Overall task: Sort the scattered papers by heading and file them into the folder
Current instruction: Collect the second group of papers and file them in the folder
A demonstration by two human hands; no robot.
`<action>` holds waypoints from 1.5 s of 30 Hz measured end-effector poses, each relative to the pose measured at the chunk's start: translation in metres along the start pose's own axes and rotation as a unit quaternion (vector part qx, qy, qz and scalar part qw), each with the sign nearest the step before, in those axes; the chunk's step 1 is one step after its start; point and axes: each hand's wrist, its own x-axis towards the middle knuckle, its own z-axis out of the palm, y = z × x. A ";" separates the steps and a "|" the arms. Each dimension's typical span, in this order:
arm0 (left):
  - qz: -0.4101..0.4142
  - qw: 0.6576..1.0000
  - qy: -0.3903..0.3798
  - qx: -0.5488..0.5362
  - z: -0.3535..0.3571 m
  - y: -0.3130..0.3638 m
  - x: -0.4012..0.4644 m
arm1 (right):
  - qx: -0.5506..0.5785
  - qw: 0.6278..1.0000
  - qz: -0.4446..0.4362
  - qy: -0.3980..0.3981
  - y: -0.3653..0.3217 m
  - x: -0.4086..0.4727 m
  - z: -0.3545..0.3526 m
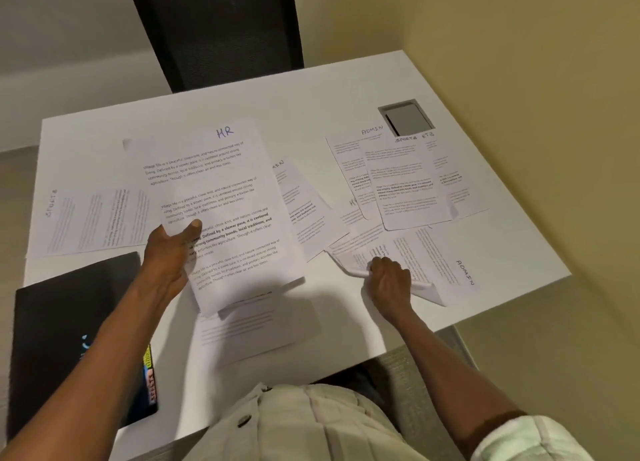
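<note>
My left hand (169,256) holds a sheet headed HR (221,190) lifted above the white table, thumb on its face. My right hand (389,275) pinches the curled near edge of a sheet headed ADMIN (433,263) that lies at the right. Behind it overlap sheets headed SPORTS (405,187) and ADMIN (346,163). Another ADMIN sheet (301,204) lies in the middle, partly hidden by the HR sheet. A sideways sheet (90,218) rests at the left. The black folder (69,332) lies closed at the near left with coloured tabs at its edge.
One more sheet (256,329) lies flat under the raised HR sheet near the table's front edge. A grey cable hatch (405,118) is set in the table (311,100) at the back right. A dark chair back (214,28) stands behind the table. A wall runs along the right.
</note>
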 end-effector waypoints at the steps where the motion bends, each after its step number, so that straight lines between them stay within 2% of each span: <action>1: -0.001 1.000 0.002 0.002 -0.002 0.001 0.000 | 0.050 0.998 0.019 -0.034 -0.002 0.000 0.000; 4: -0.004 1.000 0.011 0.008 0.000 0.001 0.000 | 0.108 0.990 0.042 -0.085 -0.007 -0.009 0.009; 9: -0.012 1.000 0.009 0.015 0.016 0.004 0.000 | 0.085 0.991 0.017 -0.103 -0.016 -0.043 0.015; 12: -0.005 1.000 -0.002 0.023 0.029 0.007 -0.002 | 0.008 0.999 -0.029 -0.039 -0.012 -0.059 0.008; 15: -0.005 1.000 -0.005 0.025 0.039 0.009 -0.003 | 0.020 0.998 -0.045 0.036 0.001 -0.061 -0.011; 21: -0.010 1.000 -0.002 0.020 0.043 0.012 -0.002 | 0.060 0.985 0.050 0.153 0.046 -0.028 -0.106; 27: -0.006 1.000 -0.002 0.003 0.049 0.016 0.000 | 0.088 0.929 0.119 0.340 0.075 0.005 -0.212; 32: -0.001 1.000 0.003 -0.014 0.053 0.017 0.001 | 0.124 0.893 0.100 0.422 0.061 0.031 -0.242; 35: -0.004 1.000 0.008 -0.017 0.055 0.017 0.003 | 0.111 0.905 0.059 0.407 0.044 0.043 -0.231; 38: -0.001 1.000 0.017 -0.024 0.057 0.018 0.004 | 0.077 0.935 0.012 0.346 0.026 0.051 -0.193; 42: 0.002 0.999 0.032 -0.026 0.061 0.018 0.006 | 0.058 0.975 -0.028 0.214 0.006 0.058 -0.124; 45: 0.004 0.999 0.038 -0.024 0.065 0.019 0.008 | 0.043 0.996 -0.077 0.026 0.003 0.064 -0.074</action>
